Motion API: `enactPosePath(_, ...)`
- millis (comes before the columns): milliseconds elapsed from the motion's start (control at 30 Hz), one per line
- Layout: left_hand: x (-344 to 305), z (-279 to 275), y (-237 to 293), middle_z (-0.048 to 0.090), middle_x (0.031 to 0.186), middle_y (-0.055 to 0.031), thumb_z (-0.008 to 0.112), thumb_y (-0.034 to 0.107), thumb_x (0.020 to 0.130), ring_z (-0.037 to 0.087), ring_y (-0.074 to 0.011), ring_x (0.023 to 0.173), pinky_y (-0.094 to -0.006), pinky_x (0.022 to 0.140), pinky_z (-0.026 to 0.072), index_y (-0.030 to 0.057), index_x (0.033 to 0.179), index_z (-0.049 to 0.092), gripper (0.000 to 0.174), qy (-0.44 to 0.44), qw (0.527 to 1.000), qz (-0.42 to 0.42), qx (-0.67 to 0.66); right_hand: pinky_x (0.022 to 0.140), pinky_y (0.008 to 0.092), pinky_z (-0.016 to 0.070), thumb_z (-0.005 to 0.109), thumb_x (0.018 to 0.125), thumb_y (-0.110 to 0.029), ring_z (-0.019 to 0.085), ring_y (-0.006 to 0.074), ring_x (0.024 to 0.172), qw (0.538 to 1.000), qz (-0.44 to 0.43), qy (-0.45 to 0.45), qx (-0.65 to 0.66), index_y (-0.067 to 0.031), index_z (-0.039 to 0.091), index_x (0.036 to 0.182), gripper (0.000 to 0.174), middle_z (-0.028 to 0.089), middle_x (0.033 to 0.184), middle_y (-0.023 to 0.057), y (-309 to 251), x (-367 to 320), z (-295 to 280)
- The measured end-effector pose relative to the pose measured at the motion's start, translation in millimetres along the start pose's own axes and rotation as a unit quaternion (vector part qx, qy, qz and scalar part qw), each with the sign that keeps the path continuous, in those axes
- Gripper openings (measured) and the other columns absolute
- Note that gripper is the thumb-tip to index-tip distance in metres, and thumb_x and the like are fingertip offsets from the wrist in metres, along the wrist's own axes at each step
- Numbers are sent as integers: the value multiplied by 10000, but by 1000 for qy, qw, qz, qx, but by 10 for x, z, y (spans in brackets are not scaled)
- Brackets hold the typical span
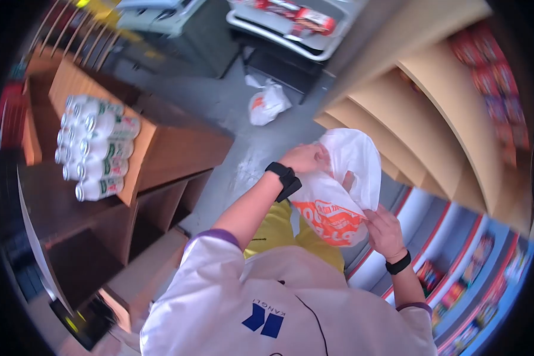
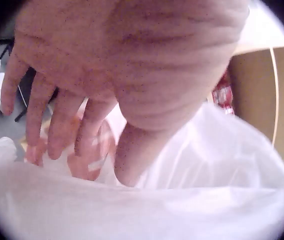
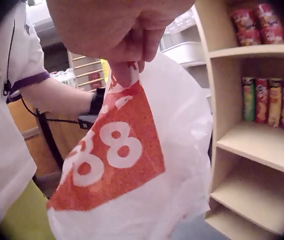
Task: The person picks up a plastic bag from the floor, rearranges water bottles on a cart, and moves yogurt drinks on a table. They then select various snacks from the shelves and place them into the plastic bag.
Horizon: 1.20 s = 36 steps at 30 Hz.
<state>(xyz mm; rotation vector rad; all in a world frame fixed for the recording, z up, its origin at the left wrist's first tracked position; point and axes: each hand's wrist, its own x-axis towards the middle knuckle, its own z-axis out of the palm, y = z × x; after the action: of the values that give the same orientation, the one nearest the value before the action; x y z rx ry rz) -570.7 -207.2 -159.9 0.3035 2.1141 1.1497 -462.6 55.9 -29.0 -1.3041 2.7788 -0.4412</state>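
A white plastic bag (image 1: pixel 359 160) with orange print hangs in front of the body. At its right edge the right hand (image 1: pixel 387 232) pinches the plastic between thumb and fingers. The right wrist view shows that hand (image 3: pixel 127 37) gripping the bag above a large printed panel (image 3: pixel 114 155). On the other side, the left hand (image 1: pixel 305 159) reaches into the bag's mouth. Its fingers (image 2: pixel 62 120) are extended and spread in the left wrist view, with the bag's rim (image 2: pixel 132 200) crossing in front of the thumb tip. What lies deeper in the bag is hidden.
White bottles or cans (image 1: pixel 101 145) stand grouped on a wooden counter (image 1: pixel 178 148) at left. Another white bag (image 1: pixel 269 104) lies on the floor ahead. Wooden shelves (image 3: pixel 257 150) with packaged snacks (image 3: pixel 269 102) rise at right. A white cart (image 1: pixel 291 29) holds red packages.
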Motion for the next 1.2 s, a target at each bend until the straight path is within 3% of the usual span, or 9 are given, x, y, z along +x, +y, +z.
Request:
enactPosePath(67, 252, 494, 104, 643, 1031, -133, 736, 443, 644, 609, -298, 963, -377, 867, 461, 39, 966, 662, 522, -64, 996, 48, 41, 859, 395, 508, 619, 593, -36, 593, 302, 980, 998, 63, 15, -27, 8, 633, 772, 185, 617, 988, 112, -223, -291, -177)
enactPosePath(200, 427, 1429, 591, 622, 1080, -157, 747, 328, 693, 606, -262, 1004, -323, 899, 449, -6, 1210, 493, 666, -170, 955, 197, -141, 877, 385, 505, 625, 631, -24, 594, 295, 996, 981, 182, 37, -53, 13, 633, 771, 145, 620, 1009, 114, -785, -934, -270)
enactPosePath(267, 556, 2011, 758, 610, 1110, -152, 724, 247, 731, 612, -264, 981, -329, 878, 465, -9, 1247, 445, 640, 62, 946, 111, -299, 810, 409, 525, 639, 666, 27, 600, 317, 965, 962, 253, 96, -31, 22, 614, 774, 111, 630, 992, 107, -1089, -1248, -222)
enactPosePath(300, 677, 2244, 764, 618, 1085, -186, 663, 233, 777, 622, -292, 967, -345, 849, 477, -21, 1232, 440, 567, 47, 939, 110, -322, 822, 404, 519, 639, 683, 26, 598, 325, 969, 958, 265, 104, -46, 30, 615, 786, 106, 633, 1006, 108, -1226, -1393, -234)
enactPosePath(567, -5, 2272, 1525, 581, 1054, -303, 492, 176, 845, 574, -407, 1005, -420, 861, 450, -48, 1249, 371, 477, -46, 983, 178, -16, 940, 399, 455, 526, 627, 109, 524, 360, 1107, 848, 507, 143, -60, 34, 636, 836, 249, 599, 1141, 106, -1647, -2544, -81)
enactPosePath(733, -802, 1848, 1560, 599, 985, -297, 523, 142, 834, 568, -444, 978, -449, 865, 441, -54, 1222, 351, 467, 67, 986, 136, 76, 969, 394, 432, 527, 633, 111, 486, 343, 1161, 881, 460, 109, -36, 5, 634, 797, 222, 572, 1194, 96, -1507, -2509, 246)
enactPosePath(933, -1089, 1277, 633, 474, 1217, -255, 602, 51, 759, 529, -439, 1031, -447, 843, 455, 11, 1264, 351, 566, 288, 928, 209, 108, 971, 411, 416, 516, 695, 48, 500, 347, 1135, 932, 356, 56, 40, -2, 638, 808, 173, 574, 1184, 107, -1262, -1613, 588)
enactPosePath(1167, -1716, 665, -1292, 521, 1161, -214, 514, 70, 778, 551, -400, 1014, -454, 829, 473, 50, 1295, 372, 536, 131, 943, -81, 294, 838, 364, 486, 562, 835, -58, 615, 261, 935, 900, 217, -42, 376, -67, 663, 962, 162, 645, 1049, 97, -1013, -424, 1431)
enactPosePath(1200, -1887, 647, -1484, 552, 1124, -203, 460, 81, 812, 602, -380, 931, -462, 798, 492, 141, 1276, 448, 469, 150, 939, -79, 301, 838, 364, 486, 562, 835, -58, 615, 261, 935, 901, 213, -50, 375, -67, 663, 962, 162, 645, 1049, 97, -940, -249, 1525)
